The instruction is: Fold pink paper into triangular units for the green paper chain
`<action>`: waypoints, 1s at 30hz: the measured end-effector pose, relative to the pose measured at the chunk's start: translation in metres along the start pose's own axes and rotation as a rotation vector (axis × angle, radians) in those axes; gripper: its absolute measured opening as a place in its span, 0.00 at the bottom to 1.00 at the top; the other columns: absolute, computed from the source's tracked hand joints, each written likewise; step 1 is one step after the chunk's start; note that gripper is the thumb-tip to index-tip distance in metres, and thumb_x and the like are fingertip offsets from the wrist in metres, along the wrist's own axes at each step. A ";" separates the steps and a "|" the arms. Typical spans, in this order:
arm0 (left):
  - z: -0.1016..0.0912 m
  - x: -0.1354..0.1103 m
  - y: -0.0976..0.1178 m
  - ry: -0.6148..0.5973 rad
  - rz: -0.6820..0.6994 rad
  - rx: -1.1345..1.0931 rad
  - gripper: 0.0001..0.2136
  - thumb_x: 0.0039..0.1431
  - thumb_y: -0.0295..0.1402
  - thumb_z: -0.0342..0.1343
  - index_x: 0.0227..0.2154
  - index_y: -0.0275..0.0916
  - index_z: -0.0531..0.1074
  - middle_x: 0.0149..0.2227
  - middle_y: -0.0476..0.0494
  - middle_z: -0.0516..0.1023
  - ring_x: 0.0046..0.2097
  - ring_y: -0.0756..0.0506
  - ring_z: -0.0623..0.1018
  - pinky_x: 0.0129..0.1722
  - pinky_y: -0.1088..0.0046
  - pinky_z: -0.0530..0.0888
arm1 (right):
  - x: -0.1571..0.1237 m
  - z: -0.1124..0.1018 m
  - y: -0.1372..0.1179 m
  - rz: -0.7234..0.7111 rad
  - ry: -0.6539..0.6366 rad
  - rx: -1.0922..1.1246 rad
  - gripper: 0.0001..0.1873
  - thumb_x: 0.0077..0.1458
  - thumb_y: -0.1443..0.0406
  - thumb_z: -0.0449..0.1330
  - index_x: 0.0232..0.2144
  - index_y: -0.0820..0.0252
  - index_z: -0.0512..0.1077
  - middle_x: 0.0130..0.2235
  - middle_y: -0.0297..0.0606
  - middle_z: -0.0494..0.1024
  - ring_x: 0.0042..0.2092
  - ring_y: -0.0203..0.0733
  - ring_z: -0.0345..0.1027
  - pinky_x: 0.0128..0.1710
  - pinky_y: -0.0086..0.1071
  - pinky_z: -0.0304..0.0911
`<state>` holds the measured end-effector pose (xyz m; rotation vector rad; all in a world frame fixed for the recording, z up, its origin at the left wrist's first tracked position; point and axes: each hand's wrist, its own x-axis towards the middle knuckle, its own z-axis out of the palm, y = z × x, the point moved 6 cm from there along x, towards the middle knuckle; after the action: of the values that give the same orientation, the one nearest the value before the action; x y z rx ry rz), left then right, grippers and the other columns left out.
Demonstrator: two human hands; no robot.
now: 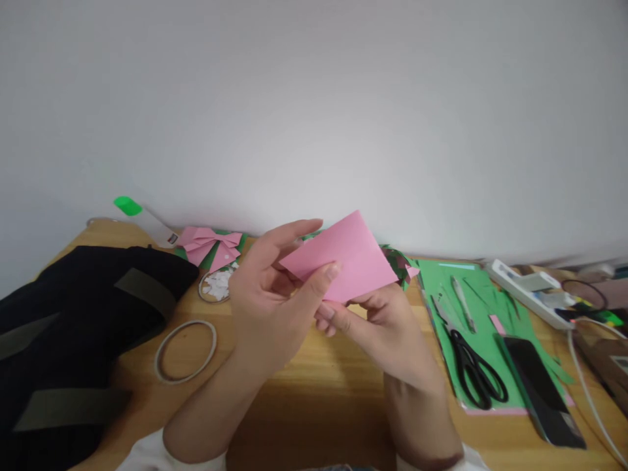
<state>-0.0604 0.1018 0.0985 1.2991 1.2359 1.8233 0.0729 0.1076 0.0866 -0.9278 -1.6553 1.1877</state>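
Observation:
A square-cornered piece of pink paper (pixel 360 252) is held up above the wooden table, tilted so one corner points upward. My left hand (pixel 275 294) grips its left side, thumb pressed on the front face and the other fingers behind. At the bottom edge, my right hand (pixel 383 327) pinches the same paper, its fingers partly hidden behind it. Behind the paper, a green and pink folded-paper piece (pixel 400 265) shows only in part.
Left: dark cloth bag (pixel 98 307), tape ring (pixel 185 352), pink paper bow (pixel 210 245), white scraps (pixel 218 283) inside another ring. Right: green paper sheets (pixel 436 278) bearing black-handled scissors (pixel 473 369), a pen-like cutter (pixel 462 302) and a phone (pixel 542 392); a power strip (pixel 530 294) with cables lies beyond.

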 end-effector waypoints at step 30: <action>0.011 0.005 -0.008 -0.289 -0.117 -0.100 0.10 0.61 0.29 0.59 0.43 0.47 0.79 0.41 0.51 0.84 0.38 0.50 0.82 0.34 0.80 0.79 | -0.009 -0.047 0.001 -0.050 0.443 0.112 0.08 0.54 0.69 0.65 0.24 0.56 0.78 0.21 0.28 0.76 0.23 0.30 0.68 0.22 0.23 0.64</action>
<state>-0.0525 0.1135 0.0944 1.3487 1.0286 1.5332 0.1200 0.1140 0.0912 -0.9887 -1.2383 0.9474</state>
